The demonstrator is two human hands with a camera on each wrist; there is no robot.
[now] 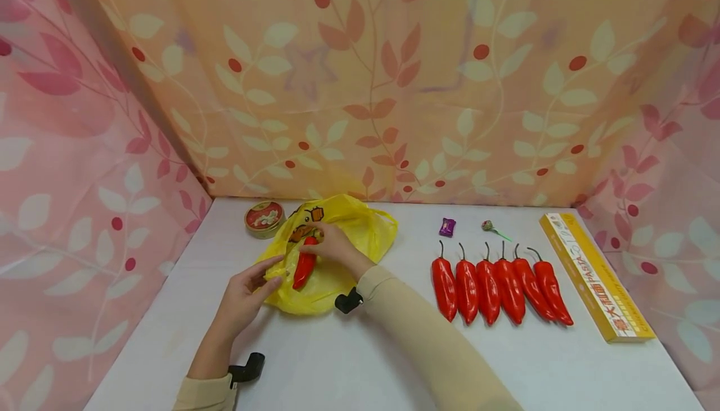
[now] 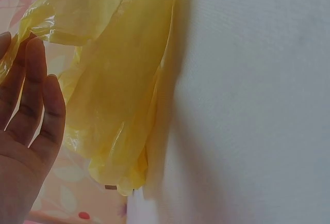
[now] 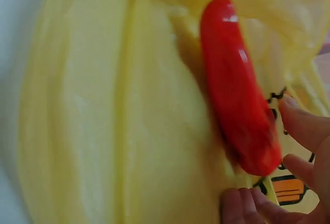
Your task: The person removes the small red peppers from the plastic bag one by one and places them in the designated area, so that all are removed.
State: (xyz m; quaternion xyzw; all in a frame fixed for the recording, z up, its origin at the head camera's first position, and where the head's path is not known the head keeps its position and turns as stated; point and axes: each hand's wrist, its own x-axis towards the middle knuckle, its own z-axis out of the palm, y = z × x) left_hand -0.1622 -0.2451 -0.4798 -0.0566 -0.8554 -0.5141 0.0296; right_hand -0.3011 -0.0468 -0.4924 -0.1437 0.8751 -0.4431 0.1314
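Note:
My left hand (image 1: 243,298) is at the left side of a yellow plastic bag (image 1: 368,236), pinching its edge. In the left wrist view the bag's thin film (image 2: 108,79) hangs beside the fingers (image 2: 35,74). My right hand (image 1: 334,250) is over the bag's opening, beside the stem end of a red chili pepper (image 1: 304,268). The right wrist view shows the fingers (image 3: 301,126) spread about that end, with a small gap to the glossy pepper (image 3: 237,90). The pepper slants inside the bag, its tip pointing toward the bag's near left side.
Several red chili peppers (image 1: 488,292) lie in a row at the right. Behind them are a purple-wrapped candy (image 1: 447,227) and a lollipop (image 1: 488,227). A yellow pasta box (image 1: 597,277) lies along the right side. Left of the bag sits a round tin (image 1: 264,218). Patterned cloth (image 1: 360,86) borders the table.

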